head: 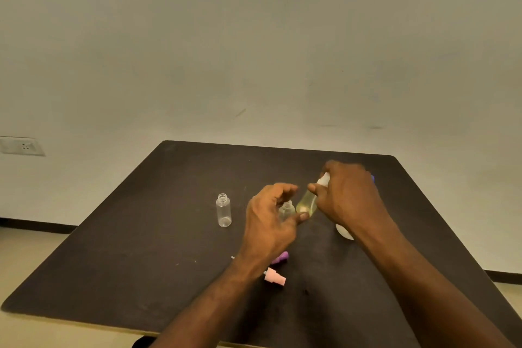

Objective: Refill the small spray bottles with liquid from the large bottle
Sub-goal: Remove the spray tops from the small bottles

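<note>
The person is working at a dark surface (pixel 141 248) that is standing against a pale wall (pixel 254 51). The right hand (pixel 348 196) is curling its fingers round a bottle (pixel 308 202) with yellowish liquid inside and is holding it tilted, with the bottom end pointing down toward the left hand. Its upper part is white and is mostly hiding under the fingers, so I cannot tell whether it is a cap or a sprayer. No label or writing is showing on this bottle.

The left hand (pixel 268 217) is holding a small clear bottle (pixel 286 209) between the thumb and the curled fingers — its neck is open, without any cap. This small bottle is just beside the lower end of the tilted one; whether they are touching, I cannot tell.

Another small clear bottle, the spare (pixel 223 209), is standing upright on the surface to the left of the left hand, apart from it, also with an open neck and no label to read.

Near the left wrist two spray caps are lying on the surface — a pink cap (pixel 274 277) and, a little farther, a purple cap (pixel 281 257) that the wrist is partly hiding. Under the right forearm something white and round (pixel 344 232) is showing, but it is too hidden to name. A wall socket (pixel 22 146) is sitting at the far left.
</note>
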